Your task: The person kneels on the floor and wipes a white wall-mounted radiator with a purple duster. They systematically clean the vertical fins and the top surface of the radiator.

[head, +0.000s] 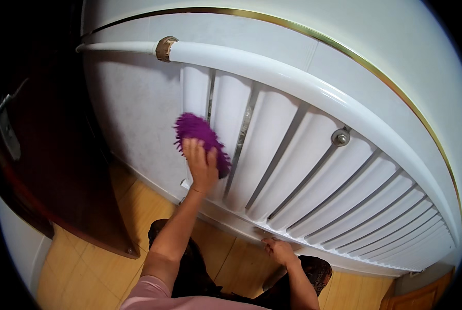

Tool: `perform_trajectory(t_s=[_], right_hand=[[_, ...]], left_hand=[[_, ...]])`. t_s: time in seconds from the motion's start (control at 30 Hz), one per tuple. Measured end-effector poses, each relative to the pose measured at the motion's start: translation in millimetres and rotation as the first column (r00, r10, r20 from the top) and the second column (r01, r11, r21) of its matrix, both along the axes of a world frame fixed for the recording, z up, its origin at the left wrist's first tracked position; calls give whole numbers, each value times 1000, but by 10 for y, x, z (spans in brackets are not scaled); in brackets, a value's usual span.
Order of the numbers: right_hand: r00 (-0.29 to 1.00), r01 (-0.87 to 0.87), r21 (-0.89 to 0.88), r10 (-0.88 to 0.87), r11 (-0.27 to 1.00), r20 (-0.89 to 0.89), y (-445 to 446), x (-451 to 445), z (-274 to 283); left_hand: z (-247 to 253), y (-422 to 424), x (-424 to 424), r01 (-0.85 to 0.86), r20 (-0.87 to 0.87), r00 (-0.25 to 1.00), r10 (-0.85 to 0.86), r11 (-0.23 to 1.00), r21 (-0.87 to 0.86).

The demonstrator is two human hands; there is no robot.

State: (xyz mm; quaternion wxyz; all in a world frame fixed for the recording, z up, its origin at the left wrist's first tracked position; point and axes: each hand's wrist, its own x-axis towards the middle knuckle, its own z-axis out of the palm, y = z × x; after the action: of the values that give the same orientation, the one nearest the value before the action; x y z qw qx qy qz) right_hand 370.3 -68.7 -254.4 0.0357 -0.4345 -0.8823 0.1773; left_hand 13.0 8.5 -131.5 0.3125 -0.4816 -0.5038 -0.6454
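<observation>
My left hand presses a purple chenille cleaning mitt or pad against the left columns of a white radiator. The mitt lies across the first two columns, its lower end dark beneath my fingers. My right hand is low, just under the radiator's bottom edge, with the fingers curled and one finger pointing left. Whether it holds anything cannot be made out. A thick white pipe runs along the radiator's top, with a brown, worn ring at its left joint.
A dark red-brown door with a metal handle stands at the left. A round metal bolt fitting sits between radiator columns. Gold trim crosses the wall above. Yellowish floor tiles lie below; a wooden piece is at lower right.
</observation>
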Motion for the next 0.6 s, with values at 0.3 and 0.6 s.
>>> perform_trajectory(t_s=[0.3, 0.6], right_hand=[[999, -3, -55, 5, 998, 41, 32, -48, -116], [998, 1, -107, 6, 994, 62, 22, -23, -49]], left_hand=[[131, -141, -49, 6, -303, 952, -51, 989, -149], [114, 148, -516, -47, 485, 875, 7, 996, 72]])
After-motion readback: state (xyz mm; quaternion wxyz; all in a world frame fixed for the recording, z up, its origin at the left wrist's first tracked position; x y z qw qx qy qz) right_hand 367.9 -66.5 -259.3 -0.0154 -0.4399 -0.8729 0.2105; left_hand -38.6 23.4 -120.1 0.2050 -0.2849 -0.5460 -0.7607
